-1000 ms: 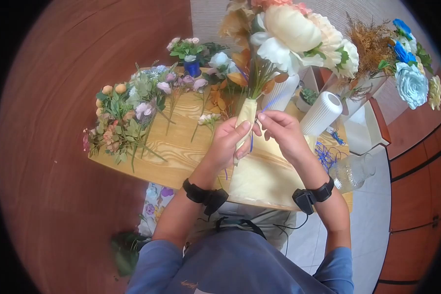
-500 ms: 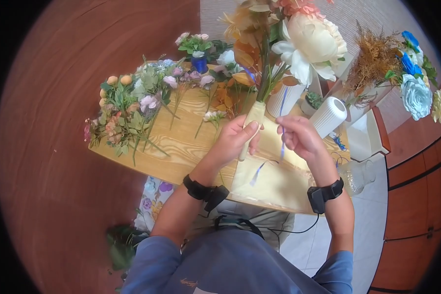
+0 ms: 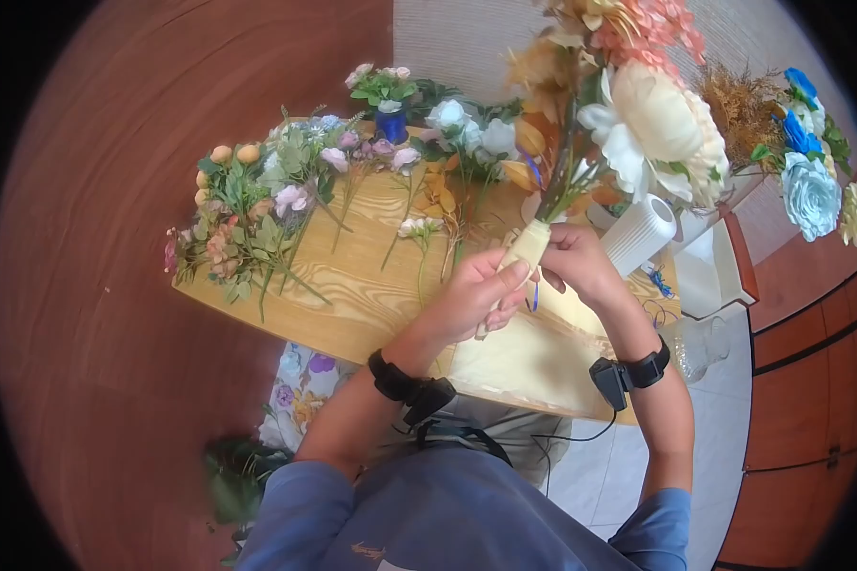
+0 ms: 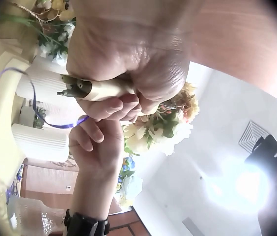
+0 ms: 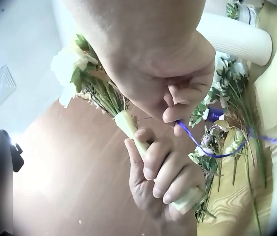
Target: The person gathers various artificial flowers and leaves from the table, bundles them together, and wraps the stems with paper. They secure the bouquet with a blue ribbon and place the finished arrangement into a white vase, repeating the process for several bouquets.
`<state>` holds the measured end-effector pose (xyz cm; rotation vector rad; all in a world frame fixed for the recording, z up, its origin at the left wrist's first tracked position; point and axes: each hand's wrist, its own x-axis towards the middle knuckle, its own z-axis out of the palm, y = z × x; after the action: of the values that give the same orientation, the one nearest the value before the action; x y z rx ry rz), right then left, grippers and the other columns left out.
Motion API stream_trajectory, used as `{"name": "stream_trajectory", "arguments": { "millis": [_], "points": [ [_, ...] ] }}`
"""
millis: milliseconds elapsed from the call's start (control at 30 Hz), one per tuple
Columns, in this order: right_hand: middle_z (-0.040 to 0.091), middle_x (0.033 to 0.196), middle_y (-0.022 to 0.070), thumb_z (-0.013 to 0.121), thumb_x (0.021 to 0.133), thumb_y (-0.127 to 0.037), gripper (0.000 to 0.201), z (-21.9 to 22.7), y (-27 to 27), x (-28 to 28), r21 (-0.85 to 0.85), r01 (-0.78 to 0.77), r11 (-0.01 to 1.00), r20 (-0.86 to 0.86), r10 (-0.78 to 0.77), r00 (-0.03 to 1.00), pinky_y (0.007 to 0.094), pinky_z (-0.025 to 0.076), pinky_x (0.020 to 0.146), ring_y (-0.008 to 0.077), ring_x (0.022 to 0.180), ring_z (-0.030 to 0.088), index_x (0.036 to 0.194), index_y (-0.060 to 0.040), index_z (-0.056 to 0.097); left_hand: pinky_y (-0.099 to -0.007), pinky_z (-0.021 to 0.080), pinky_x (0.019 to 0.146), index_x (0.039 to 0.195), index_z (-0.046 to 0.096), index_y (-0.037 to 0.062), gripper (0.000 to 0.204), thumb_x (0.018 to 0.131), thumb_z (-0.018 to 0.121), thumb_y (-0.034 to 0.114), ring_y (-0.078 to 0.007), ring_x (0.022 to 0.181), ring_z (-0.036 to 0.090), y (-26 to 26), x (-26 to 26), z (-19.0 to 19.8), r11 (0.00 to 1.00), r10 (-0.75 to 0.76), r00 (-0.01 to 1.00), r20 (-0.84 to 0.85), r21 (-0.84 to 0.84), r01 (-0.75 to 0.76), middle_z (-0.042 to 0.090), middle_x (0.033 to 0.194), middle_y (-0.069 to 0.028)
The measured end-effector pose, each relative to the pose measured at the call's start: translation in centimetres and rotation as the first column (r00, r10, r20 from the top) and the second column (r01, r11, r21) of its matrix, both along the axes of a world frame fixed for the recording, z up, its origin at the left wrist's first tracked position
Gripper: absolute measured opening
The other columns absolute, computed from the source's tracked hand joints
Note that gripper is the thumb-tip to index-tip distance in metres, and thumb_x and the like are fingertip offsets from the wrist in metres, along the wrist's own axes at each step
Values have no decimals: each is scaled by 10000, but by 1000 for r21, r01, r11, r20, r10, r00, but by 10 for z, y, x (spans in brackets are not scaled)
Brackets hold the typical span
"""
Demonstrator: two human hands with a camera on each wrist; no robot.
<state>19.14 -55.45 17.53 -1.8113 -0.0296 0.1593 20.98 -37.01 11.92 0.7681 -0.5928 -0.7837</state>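
Note:
In the head view my left hand (image 3: 486, 297) grips the bouquet's stems, bundled in a pale yellow wrap (image 3: 531, 244). Large cream and coral blooms (image 3: 652, 114) top the bouquet, which leans to the right. My right hand (image 3: 586, 265) is close beside the upper wrap, its fingertips partly hidden behind it. The right wrist view shows its thumb and fingers pinching a thin blue-purple ribbon (image 5: 193, 140), whose tail curves away over the table. Cut stem ends (image 4: 69, 91) poke out of the wrap below my left hand in the left wrist view.
Loose artificial flowers (image 3: 248, 224) cover the left of the wooden table (image 3: 352, 285). A blue ribbon spool (image 3: 390, 127) stands at the back. To the right are a white ribbed vase (image 3: 641, 234), a glass jug (image 3: 703, 344) and blue flowers (image 3: 811, 195). Cream wrapping sheets (image 3: 514, 366) lie in front.
Both hands and the bouquet have moved to the right, and the bouquet tilts more. My right hand drew away from the stems with the ribbon, then came back close beside the wrap.

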Motion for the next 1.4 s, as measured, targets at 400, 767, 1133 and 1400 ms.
{"name": "stream_trajectory", "arguments": {
  "millis": [400,767,1133,1400],
  "points": [
    [653,743,-5,613,896,-136,268,1,-10,-4,-52,-231,972,135,236,962,197,420,534,28,602,525,1145,-55,672,-194,303,360,976,509,40,267,1011,436,294,-47,394,364,-1,-4,-3,981,-195,969,-150,-37,192,409,580,28],
    [603,674,85,573,833,-112,368,3,-13,-6,391,-340,855,-5,372,928,234,395,482,103,521,495,1146,80,594,-209,320,366,986,532,3,369,1015,388,342,-66,396,374,-2,-3,0,972,-235,955,-184,-39,231,425,587,8],
    [572,689,59,492,915,-564,564,-15,-13,-3,315,-261,913,19,269,963,203,326,433,90,490,466,952,-6,559,-227,330,356,1041,535,-42,641,1001,226,518,-85,388,373,-10,-1,-7,949,-304,925,-226,-161,273,425,601,-8],
    [495,540,39,455,935,-576,524,-20,-14,-1,248,-172,953,1,178,984,227,340,445,92,471,442,681,-121,407,-225,320,359,1015,533,-22,453,1022,330,384,-87,395,382,-8,-7,3,990,-141,961,-238,-20,140,413,583,-9]
  ]
}}
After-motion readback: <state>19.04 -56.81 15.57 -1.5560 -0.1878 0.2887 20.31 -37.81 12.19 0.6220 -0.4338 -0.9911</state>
